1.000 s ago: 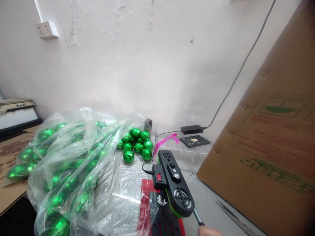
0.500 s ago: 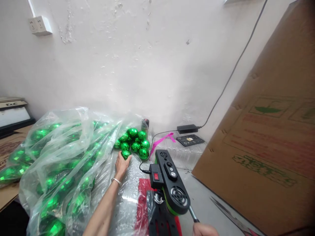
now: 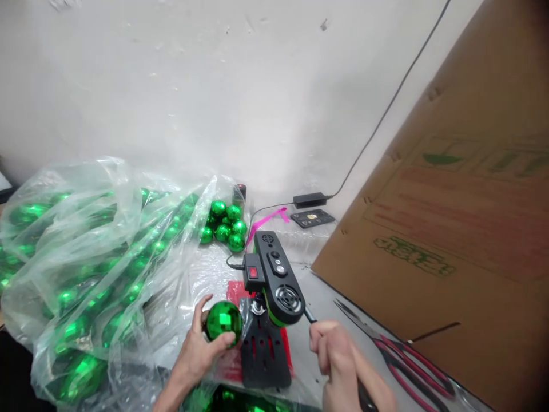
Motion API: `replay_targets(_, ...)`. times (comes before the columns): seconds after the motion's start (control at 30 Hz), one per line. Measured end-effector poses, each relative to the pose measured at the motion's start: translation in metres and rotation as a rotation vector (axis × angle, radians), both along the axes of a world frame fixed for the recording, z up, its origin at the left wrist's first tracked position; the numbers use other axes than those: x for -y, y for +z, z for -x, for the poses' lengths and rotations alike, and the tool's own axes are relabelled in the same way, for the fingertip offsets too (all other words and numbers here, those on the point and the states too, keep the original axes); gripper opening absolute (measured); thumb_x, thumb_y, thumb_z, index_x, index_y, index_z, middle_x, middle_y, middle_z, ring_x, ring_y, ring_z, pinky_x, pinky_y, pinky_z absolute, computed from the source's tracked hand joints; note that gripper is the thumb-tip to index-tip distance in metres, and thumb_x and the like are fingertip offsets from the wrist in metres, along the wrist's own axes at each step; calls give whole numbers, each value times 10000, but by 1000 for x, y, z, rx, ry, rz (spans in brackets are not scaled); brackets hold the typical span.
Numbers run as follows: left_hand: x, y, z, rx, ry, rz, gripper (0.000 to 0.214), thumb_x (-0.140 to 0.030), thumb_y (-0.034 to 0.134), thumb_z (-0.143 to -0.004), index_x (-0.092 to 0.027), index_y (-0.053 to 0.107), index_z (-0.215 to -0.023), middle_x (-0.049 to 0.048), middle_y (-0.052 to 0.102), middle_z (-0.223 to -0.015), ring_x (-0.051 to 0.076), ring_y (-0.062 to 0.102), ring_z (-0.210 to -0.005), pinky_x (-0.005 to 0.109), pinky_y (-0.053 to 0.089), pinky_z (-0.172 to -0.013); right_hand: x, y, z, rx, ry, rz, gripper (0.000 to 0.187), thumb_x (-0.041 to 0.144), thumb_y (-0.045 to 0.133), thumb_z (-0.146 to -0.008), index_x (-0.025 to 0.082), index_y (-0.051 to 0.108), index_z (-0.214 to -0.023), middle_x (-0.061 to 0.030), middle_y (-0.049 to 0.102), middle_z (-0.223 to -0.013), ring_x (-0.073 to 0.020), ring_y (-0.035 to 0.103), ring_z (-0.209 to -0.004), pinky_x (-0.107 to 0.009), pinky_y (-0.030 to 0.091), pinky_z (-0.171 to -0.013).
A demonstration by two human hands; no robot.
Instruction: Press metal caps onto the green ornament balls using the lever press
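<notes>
My left hand [image 3: 194, 356] is closed around a shiny green faceted bauble [image 3: 223, 321], thumb in front. The bauble is left of a black slotted metal base [image 3: 266, 366]. Above that base sits a black machine [image 3: 281, 277] with round vents and a red switch. My right hand [image 3: 341, 357] is wrapped around a thin tool [image 3: 309, 314] with a metal shaft and dark handle. Its tip is hidden behind the machine. More green baubles [image 3: 222, 232] lie in a group beyond my left hand. Several others fill a clear plastic bag [image 3: 107, 229].
A tall cardboard box [image 3: 429, 217] leans at the right. Scissors [image 3: 398, 357] with red and black handles lie at its foot. Against the wall are a black power adapter [image 3: 309, 199], a dark flat card [image 3: 312, 218] and a pink ribbon [image 3: 268, 219]. Red plastic lies under the base.
My left hand has brought a bauble from the group back toward me, beside the machine's base. My right hand shows more fully, still on the tool. The view has tilted down.
</notes>
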State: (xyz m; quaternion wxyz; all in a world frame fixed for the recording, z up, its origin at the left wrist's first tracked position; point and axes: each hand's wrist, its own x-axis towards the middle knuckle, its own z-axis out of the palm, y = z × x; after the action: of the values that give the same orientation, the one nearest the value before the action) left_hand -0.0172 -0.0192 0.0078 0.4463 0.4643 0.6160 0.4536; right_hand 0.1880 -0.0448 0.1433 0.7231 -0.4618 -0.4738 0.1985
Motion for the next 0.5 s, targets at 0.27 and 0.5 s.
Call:
replay_targets(0.27, 11, -18, -58, -227, -139, -44, 821, -357, 862, -675, -215, 606, -1442, 166, 788, -1389, 418, 743, -1304, 598, 554, -1185, -3, -10, -13, 89, 91, -108, 539, 318, 547, -1161, 215, 500, -634, 9, 484, -625, -140, 506, -634, -298, 367, -589)
replay_targets(0.5, -4, -38, -75, -259, -122, -229, 782, -317, 886, -674, -211, 669, -1418, 169, 770, -1380, 445, 715, -1324, 683, 546, -1185, -2, -13, -10, 76, 97, -158, 490, 249, 538, -1163, 209, 504, -676, 21, 492, -650, -124, 519, -652, -283, 369, -611)
